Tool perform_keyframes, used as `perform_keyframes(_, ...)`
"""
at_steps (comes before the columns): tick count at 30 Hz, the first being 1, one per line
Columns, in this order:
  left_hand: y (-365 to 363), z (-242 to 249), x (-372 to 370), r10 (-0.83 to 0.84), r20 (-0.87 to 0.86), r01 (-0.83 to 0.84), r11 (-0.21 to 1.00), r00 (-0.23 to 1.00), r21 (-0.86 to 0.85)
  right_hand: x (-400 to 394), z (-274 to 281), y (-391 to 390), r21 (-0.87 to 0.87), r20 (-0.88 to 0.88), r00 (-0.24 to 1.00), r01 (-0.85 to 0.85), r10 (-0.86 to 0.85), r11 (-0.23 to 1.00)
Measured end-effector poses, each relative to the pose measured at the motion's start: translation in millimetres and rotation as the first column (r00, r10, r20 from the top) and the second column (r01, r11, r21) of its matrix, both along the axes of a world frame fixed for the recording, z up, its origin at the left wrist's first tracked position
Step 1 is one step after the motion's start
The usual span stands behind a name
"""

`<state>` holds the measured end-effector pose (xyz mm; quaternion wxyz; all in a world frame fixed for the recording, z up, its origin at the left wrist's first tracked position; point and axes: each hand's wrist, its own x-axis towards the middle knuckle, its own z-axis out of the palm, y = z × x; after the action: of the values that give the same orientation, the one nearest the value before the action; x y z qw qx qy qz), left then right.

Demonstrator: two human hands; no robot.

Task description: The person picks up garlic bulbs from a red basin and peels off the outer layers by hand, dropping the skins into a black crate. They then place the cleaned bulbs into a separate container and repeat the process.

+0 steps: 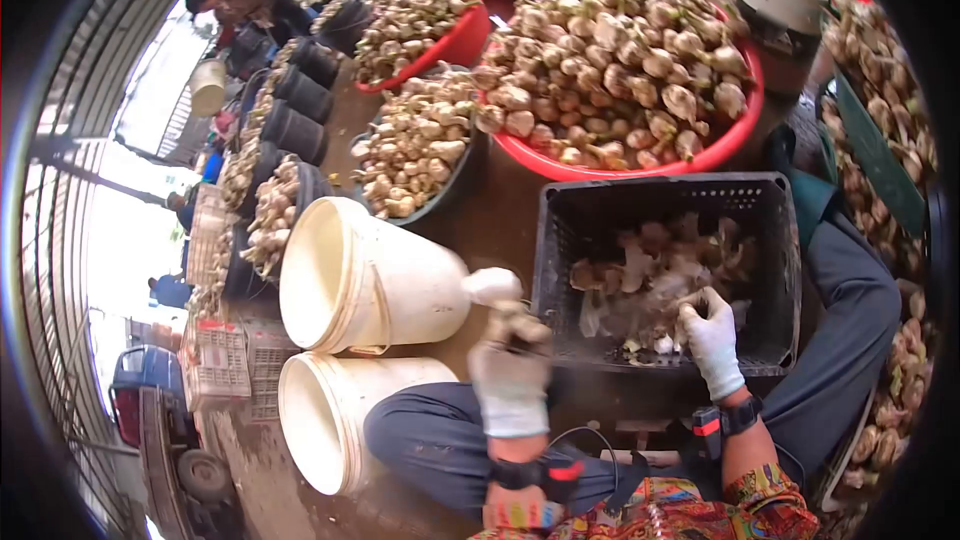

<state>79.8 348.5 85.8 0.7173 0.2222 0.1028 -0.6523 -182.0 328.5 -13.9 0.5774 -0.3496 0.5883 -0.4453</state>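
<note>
My left hand (510, 375), in a white glove with soiled fingertips, is blurred by motion to the left of the black crate (668, 365). Its curled fingers are at a whitish garlic bulb (492, 286), close to the base of a white bucket (415, 285) that lies on its side. Over the crate's near right part, my gloved right hand (712, 340) is closed in a pinch; I cannot tell what is in it. Loose garlic skins (650, 265) fill the middle of the crate, with small white pieces (663, 344) near the right fingertips.
A large red tub (690, 165) heaped with garlic bulbs stands beyond the crate. Left of it is a dark tub (415, 215) of garlic. A second white bucket (330, 430) lies nearer me. More garlic (890, 420) runs along the right. People (245, 0) are at the far left.
</note>
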Motion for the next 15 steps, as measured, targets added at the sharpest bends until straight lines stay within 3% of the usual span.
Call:
perform_keyframes(1, -8.6, -8.8, 52.1, -0.005, 0.043, 0.013, 0.982, 0.999, -0.189, 4.7, 3.8, -1.9, -0.057, -0.056, 0.998, -0.012, 0.009, 0.998)
perform_keyframes(2, -20.3, 16.3, 78.0, 0.160, 0.221, -0.077, 0.937, 0.962, -0.341, 5.2, 12.2, 0.7, -0.102, -0.125, 0.992, -0.007, -0.006, 0.995)
perform_keyframes(3, -26.1, -24.8, 161.4, 0.334, 0.543, -0.208, 0.937, 0.770, -0.282, 7.0, 37.9, 0.6, -0.118, -0.158, 0.987, -0.015, -0.004, 0.993)
perform_keyframes(4, -42.4, 49.8, 148.7, 0.450, 0.098, -0.391, 0.849, 0.888, -0.355, 6.6, 38.0, 2.8, -0.259, -0.300, 0.953, -0.048, -0.033, 0.965)
perform_keyframes(5, -49.4, 77.8, 135.9, 0.451, 0.232, -0.295, 0.818, 0.862, -0.494, 7.8, 21.0, 5.8, -0.101, -0.068, 0.998, 0.009, -0.016, 0.995)
perform_keyframes(6, -67.8, 89.6, 128.0, 0.443, 0.354, -0.207, 0.816, 0.823, -0.540, 13.2, 18.2, 5.9, -0.152, -0.123, 0.991, 0.036, -0.055, 0.988)
perform_keyframes(7, -98.3, 78.7, 141.7, 0.300, 0.477, -0.018, 0.860, 0.826, -0.510, 14.4, 24.2, 5.7, -0.126, -0.140, 0.990, 0.012, -0.030, 0.992)
perform_keyframes(8, -133.4, 81.3, 108.7, 0.191, 0.575, 0.113, 0.885, 0.796, -0.451, 14.7, 34.7, 4.5, -0.066, -0.104, 0.995, -0.007, 0.000, 0.998)
perform_keyframes(9, -165.8, 83.8, 68.6, 0.104, 0.758, 0.260, 0.902, 0.644, -0.345, 14.0, 34.5, 4.1, -0.079, -0.097, 0.995, -0.011, 0.003, 0.997)
perform_keyframes(10, -181.5, 88.7, 13.3, -0.045, 0.814, 0.264, 0.955, 0.579, -0.135, 13.1, 31.8, 4.4, -0.090, -0.090, 0.996, -0.019, 0.011, 0.996)
perform_keyframes(11, -212.5, 71.0, -10.7, -0.178, 0.904, 0.405, 0.914, 0.390, 0.006, 9.5, 32.7, 4.2, -0.059, -0.107, 0.994, -0.043, 0.037, 0.997)
perform_keyframes(12, -236.3, 53.8, -33.2, -0.293, 0.932, 0.481, 0.862, 0.212, 0.161, 2.7, 33.7, 3.5, -0.026, -0.120, 0.991, -0.068, 0.064, 0.997)
perform_keyframes(13, -257.2, 38.7, -54.2, -0.335, 0.938, 0.509, 0.794, -0.092, 0.333, -1.5, 33.7, 2.5, 0.018, -0.123, 0.989, -0.078, 0.079, 0.997)
perform_keyframes(14, -283.3, 14.7, -70.0, -0.400, 0.874, 0.505, 0.714, -0.275, 0.486, -4.4, 21.0, 3.6, 0.025, -0.224, 0.967, -0.118, 0.120, 0.993)
perform_keyframes(15, -308.5, -15.7, -76.0, -0.379, 0.788, 0.487, 0.631, -0.486, 0.604, -6.2, 20.8, 1.5, 0.059, -0.185, 0.976, -0.104, 0.114, 0.993)
